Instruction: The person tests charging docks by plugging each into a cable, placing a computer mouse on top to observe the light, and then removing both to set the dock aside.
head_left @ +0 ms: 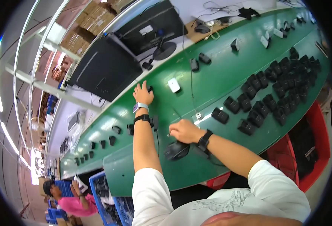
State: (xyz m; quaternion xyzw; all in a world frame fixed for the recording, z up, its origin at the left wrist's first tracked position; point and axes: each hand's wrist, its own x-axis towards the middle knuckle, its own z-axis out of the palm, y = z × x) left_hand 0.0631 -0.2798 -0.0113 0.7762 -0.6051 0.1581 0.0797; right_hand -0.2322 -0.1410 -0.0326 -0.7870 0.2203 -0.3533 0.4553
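Observation:
My left hand [143, 95] reaches over the far edge of the green table [166, 101], fingers spread. A small black piece [150, 89] shows beside its fingers; whether they touch I cannot tell. Closer to me, my right hand [186, 132] is curled closed, and what its fingers hold is hidden. Just below it is a dark, rounded device [175, 150], partly covered by the hand. To the right of my left hand lies a white block-shaped piece [174, 85]. A small white connector [198, 115] on a thin cable rests ahead of my right hand.
Many black block-shaped units [256, 113] cover the table's right side; several smaller ones [102, 144] line the left. Monitors [151, 30] stand along the far edge. A red bin [316, 150] is at right, a blue crate [102, 199] at lower left. Another person [75, 203] works beyond it.

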